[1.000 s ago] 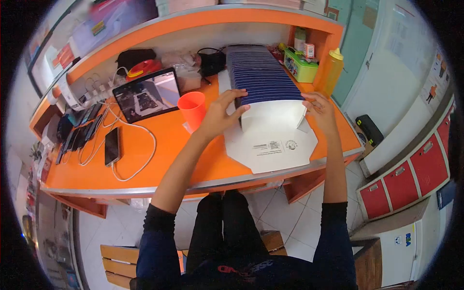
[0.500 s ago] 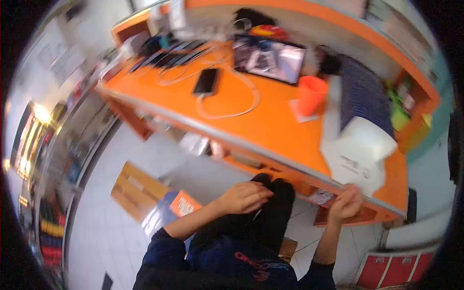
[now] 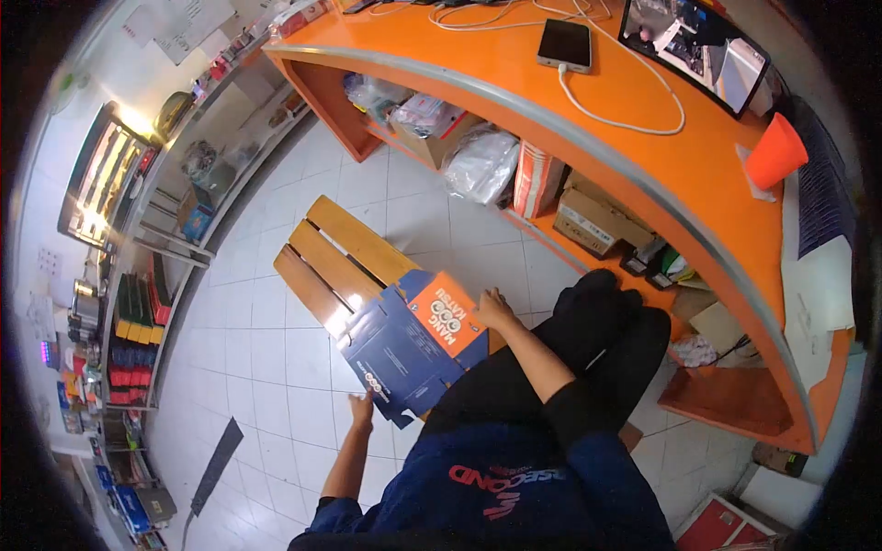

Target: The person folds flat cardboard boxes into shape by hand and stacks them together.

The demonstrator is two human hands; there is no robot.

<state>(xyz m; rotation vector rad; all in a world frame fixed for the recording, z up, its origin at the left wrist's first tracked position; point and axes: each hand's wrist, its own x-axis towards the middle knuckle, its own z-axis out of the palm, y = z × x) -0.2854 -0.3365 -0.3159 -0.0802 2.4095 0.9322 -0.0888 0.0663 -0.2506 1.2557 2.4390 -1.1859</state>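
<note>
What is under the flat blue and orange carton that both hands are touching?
The carton lies on a slatted wooden bench, left hand and right hand at its edges. The bench part beneath it is hidden.

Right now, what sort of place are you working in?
Probably a small shop or packing counter: an orange counter with boxed stock underneath, shelves of goods along the wall, and flat printed cartons under both hands.

Bright, even daylight; strong fisheye warp, dark corners.

"MANG KATKU" on flat carton [image 3: 413, 344]
</note>
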